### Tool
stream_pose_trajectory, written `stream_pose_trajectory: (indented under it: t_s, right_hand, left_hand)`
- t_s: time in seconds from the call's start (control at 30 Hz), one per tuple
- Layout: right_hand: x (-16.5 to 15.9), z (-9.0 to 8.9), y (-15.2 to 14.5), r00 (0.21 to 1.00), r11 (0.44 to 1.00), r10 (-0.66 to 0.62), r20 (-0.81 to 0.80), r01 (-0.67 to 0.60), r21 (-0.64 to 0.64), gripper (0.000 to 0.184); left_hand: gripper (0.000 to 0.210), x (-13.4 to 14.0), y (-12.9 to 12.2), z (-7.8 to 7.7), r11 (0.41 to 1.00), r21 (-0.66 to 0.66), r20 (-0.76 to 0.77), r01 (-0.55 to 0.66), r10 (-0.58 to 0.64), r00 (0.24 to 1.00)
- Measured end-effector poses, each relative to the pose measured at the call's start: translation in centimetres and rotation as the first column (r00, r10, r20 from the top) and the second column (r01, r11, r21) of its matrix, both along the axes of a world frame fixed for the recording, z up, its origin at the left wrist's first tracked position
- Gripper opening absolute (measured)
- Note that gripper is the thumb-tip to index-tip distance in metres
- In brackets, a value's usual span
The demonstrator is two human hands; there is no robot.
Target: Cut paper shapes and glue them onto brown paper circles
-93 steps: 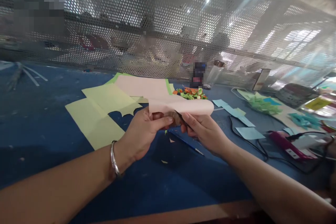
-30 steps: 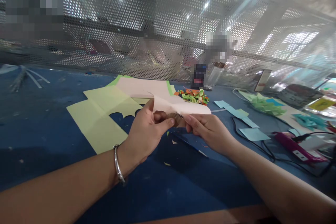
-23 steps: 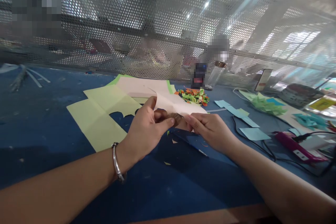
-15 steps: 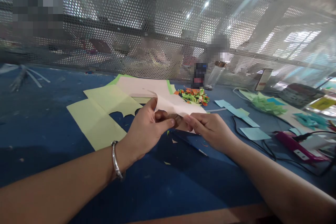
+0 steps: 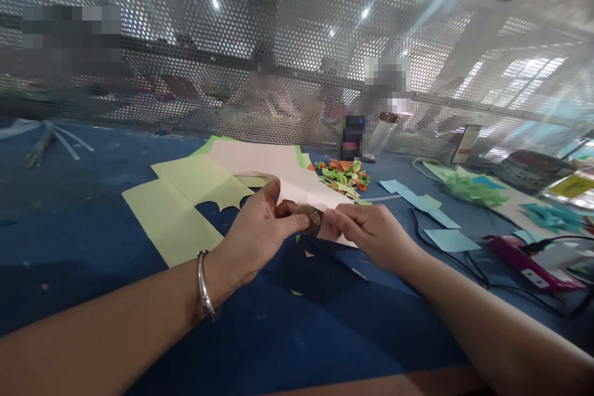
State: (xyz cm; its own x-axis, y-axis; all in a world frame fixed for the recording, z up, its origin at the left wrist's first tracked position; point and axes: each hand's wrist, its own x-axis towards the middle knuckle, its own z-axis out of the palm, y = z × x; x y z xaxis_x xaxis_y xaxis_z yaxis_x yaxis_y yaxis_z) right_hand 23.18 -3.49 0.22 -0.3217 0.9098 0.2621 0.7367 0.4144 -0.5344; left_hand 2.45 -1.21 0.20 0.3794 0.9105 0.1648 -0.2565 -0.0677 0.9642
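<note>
Above the table (image 5: 325, 334), left fingers (image 5: 293, 224) pinch a brown piece (image 5: 312, 218), right fingers (image 5: 342, 221) pink paper (image 5: 305, 192) slanting rightward.

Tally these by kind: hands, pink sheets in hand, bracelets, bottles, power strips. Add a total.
Hands: 2 (left hand, right hand)
Held pink sheet: 1
Bracelet: 1
Bottle: 1
Power strip: 1
Total: 6

A hand could cross the near tabletop (image 5: 288, 340); power strip (image 5: 514, 255) (magenta) obstructs rightward; perforated screen (image 5: 306, 18) behind.
</note>
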Motion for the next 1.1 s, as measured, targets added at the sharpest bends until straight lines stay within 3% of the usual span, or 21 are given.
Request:
stream_pose_trajectory:
  t_s: [0.47, 0.63, 0.83, 1.1]
  right_hand:
    - [0.01, 0.32, -0.31, 1.000, 0.999, 0.019, -0.008, -0.019, 0.046, 0.051]
    - [0.17, 0.30, -0.41, 0.999, 0.997, 0.042, -0.009, -0.041, 0.066, 0.050]
    - [0.33, 0.45, -0.45, 1.000, 0.992, 0.025, 0.016, -0.026, 0.124, 0.051]
    - [0.68, 0.41, -0.41, 0.999, 0.993, 0.028, 0.015, -0.030, 0.116, 0.049]
  left_hand:
    - [0.031, 0.09, -0.43, 0.30, 0.997, 0.080, -0.029, 0.017, -0.015, 0.999]
    - [0.030, 0.03, -0.52, 0.12, 0.980, 0.198, -0.076, 0.028, -0.013, 0.997]
    - [0.032, -0.36, -0.40, -0.14, 0.942, 0.335, -0.179, -0.010, 0.074, 0.981]
    - [0.045, -0.07, -0.35, 0.02, 0.978, 0.206, -0.041, -0.008, 0.017, 0.999]
